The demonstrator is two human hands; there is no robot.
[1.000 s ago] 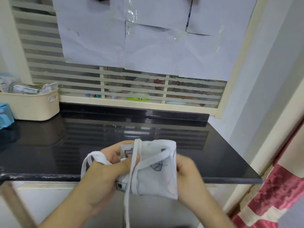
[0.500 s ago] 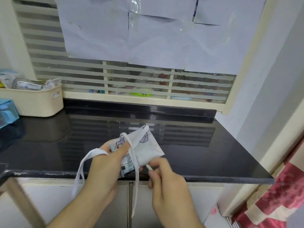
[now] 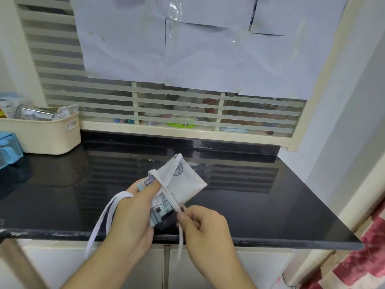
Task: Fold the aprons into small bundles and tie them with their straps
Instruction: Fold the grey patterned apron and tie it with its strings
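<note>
A white apron with printed drawings is folded into a small bundle [image 3: 183, 182], held over the front of the black counter [image 3: 260, 205]. My left hand [image 3: 133, 213] grips the bundle's left end, thumb pressed on top. A white strap [image 3: 166, 189] crosses the bundle diagonally. My right hand [image 3: 202, 226] pinches that strap just below the bundle, and its tail [image 3: 180, 247] hangs down past the counter edge. A second strap [image 3: 102, 222] loops out behind my left hand and dangles to the lower left.
A cream plastic basket [image 3: 45, 134] with packets stands at the counter's back left, a blue box [image 3: 8, 151] beside it. A louvred window covered with paper sheets [image 3: 187, 44] is behind. A red patterned curtain [image 3: 354, 257] hangs at the lower right.
My right hand left the bundle's right side and now pinches the strap below it. The bundle turned, its far corner pointing away, and the strap is drawn tighter across it.
</note>
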